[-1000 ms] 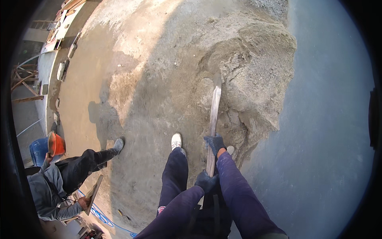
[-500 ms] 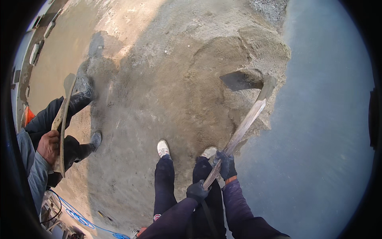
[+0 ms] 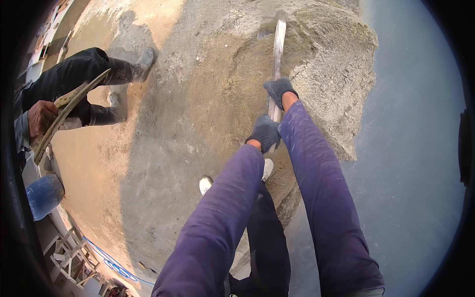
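A hoe with a pale wooden handle [image 3: 278,52] stretches away from me across a mound of sandy, greyish mix [image 3: 339,84]. Both my hands wear dark knitted gloves and are wrapped round the handle. My left hand [image 3: 265,132] grips the near end, while my right hand [image 3: 280,92] holds it farther up. The hoe's blade [image 3: 265,33] is at the far edge of the mound, partly blurred; how deep it sits I cannot tell. My white shoes [image 3: 206,185] show below my hands, near the mound.
At the left a co-worker in dark trousers and boots [image 3: 144,64] holds a long curved wooden piece [image 3: 74,111]. Behind are a blue drum [image 3: 44,196], a blue hose [image 3: 116,267] and wooden frames [image 3: 74,255]. A smooth grey-blue surface [image 3: 410,148] borders the mound at right.
My arms have stretched forward and the hoe has swung away from me, its blade now farther off. The view has shifted, and the blue drum has come into sight.
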### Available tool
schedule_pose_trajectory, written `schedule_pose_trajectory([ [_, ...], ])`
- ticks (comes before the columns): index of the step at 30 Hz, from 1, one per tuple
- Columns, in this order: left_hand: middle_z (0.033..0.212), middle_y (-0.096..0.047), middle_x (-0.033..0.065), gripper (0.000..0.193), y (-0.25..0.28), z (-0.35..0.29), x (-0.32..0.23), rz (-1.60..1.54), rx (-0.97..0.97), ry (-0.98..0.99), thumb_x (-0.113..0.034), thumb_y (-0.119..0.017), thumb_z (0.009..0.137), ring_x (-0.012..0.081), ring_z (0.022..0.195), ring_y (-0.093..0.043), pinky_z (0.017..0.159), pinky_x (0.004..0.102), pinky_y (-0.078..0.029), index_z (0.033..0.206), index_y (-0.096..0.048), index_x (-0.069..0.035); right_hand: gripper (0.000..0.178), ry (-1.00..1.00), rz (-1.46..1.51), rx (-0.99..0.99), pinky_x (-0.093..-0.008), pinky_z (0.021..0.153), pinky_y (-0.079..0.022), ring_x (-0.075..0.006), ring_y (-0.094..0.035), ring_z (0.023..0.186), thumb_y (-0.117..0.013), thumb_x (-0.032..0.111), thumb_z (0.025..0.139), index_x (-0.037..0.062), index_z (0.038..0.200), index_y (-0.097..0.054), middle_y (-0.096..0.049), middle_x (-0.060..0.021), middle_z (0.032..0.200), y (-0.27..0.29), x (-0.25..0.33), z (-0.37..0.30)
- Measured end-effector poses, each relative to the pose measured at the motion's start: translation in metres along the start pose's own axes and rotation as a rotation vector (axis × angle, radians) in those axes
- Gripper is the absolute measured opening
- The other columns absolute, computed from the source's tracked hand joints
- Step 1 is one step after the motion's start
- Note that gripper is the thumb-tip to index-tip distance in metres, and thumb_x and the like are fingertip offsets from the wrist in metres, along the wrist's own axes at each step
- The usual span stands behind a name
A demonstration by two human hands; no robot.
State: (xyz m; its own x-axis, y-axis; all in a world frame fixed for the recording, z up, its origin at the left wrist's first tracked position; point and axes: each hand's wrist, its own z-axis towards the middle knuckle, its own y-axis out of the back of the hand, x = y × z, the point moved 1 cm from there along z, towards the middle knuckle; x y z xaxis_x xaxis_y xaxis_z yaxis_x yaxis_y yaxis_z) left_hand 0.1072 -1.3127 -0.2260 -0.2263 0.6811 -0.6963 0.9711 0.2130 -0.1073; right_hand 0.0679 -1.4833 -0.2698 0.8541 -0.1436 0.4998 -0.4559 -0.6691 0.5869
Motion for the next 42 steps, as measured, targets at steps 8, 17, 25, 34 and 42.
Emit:
schedule_pose_trajectory([
  [8, 0.086, -0.072, 0.0251, 0.048, -0.04, -0.096, 0.118, 0.102, -0.228, 0.064, -0.037, -0.076, 0.085, 0.0356, 0.08, -0.073, 0.067, 0.0428, -0.055, 0.101, -0.067, 0.008, 0.051, -0.211, 0.536, 0.11, -0.0428, 0.06, -0.057, -0.0322, -0.071, 0.071, -0.077, 0.022, 0.081, -0.007, 0.114, -0.052, -0.068, -0.0233, 0.084, -0.081, -0.068, -0.119],
  [17, 0.088, -0.073, 0.0134, 0.046, -0.01, -0.254, 0.145, 0.135, -0.126, 0.336, -0.034, -0.077, 0.086, 0.0224, 0.078, -0.071, 0.065, 0.0368, -0.055, 0.107, -0.067, 0.006, 0.044, -0.44, 0.938, 0.32, -0.0387, 0.051, -0.054, -0.0237, -0.065, 0.055, -0.084, 0.03, 0.08, -0.0011, 0.103, -0.062, -0.067, -0.0137, 0.075, -0.151, -0.079, -0.276],
  [25, 0.118, -0.065, 0.0117, 0.065, 0.086, -0.35, 0.151, -0.015, 0.519, 0.746, -0.047, -0.073, 0.092, 0.0208, 0.102, -0.066, 0.086, 0.0342, -0.054, 0.136, -0.054, -0.003, 0.032, -0.428, 1.11, 0.252, -0.0344, 0.05, -0.052, -0.0176, -0.062, 0.052, -0.08, 0.02, 0.086, -0.0027, 0.099, -0.062, -0.064, -0.009, 0.069, -0.154, -0.11, -0.451],
  [34, 0.124, -0.057, 0.024, 0.09, 0.057, -0.138, 0.137, -0.116, 0.007, 0.585, -0.075, -0.059, 0.089, 0.0353, 0.103, -0.063, 0.092, 0.0518, -0.053, 0.146, -0.038, -0.008, 0.037, -0.401, 1.056, 0.143, -0.0355, 0.046, -0.05, -0.0205, -0.06, 0.048, -0.077, 0.026, 0.086, 0.0007, 0.101, -0.054, -0.061, -0.0101, 0.065, -0.156, -0.108, -0.461],
  [42, 0.079, -0.058, 0.008, 0.04, -0.061, -0.115, 0.226, -0.149, 0.139, 0.452, -0.038, -0.078, 0.091, 0.0247, 0.063, -0.063, 0.059, 0.0423, -0.058, 0.103, -0.054, -0.009, 0.039, -0.287, 0.508, -0.178, -0.0485, 0.061, -0.052, -0.0437, -0.068, 0.074, -0.077, 0.027, 0.081, 0.0043, 0.105, -0.057, -0.067, -0.0236, 0.08, -0.2, -0.244, -0.626],
])
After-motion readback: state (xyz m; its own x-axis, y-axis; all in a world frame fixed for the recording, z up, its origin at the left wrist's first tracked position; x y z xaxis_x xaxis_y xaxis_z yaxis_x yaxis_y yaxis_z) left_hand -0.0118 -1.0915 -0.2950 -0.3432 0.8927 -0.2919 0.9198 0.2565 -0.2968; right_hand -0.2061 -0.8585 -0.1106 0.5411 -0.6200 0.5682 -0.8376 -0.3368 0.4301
